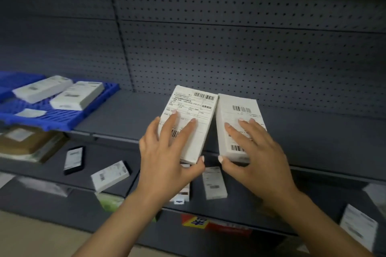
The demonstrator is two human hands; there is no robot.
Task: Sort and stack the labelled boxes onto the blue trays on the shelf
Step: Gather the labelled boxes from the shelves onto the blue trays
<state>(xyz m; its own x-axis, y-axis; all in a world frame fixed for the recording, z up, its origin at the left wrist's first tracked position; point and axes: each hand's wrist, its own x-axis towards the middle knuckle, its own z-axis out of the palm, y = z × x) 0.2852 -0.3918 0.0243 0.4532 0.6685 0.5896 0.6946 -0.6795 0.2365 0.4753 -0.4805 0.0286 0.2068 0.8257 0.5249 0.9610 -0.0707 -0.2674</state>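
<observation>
Two hands are each gripping a white labelled box: the left hand point(165, 152) is pinching the left box point(188, 123), the right hand point(254, 152) the right box point(238, 125), edges touching above the shelf point(313, 131); a blue tray point(62, 115) is sitting far left.

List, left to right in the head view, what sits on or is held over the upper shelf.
blue tray carrying two white boxes, first then → left hand's box → right hand's box, the two held boxes nearly touching.
</observation>
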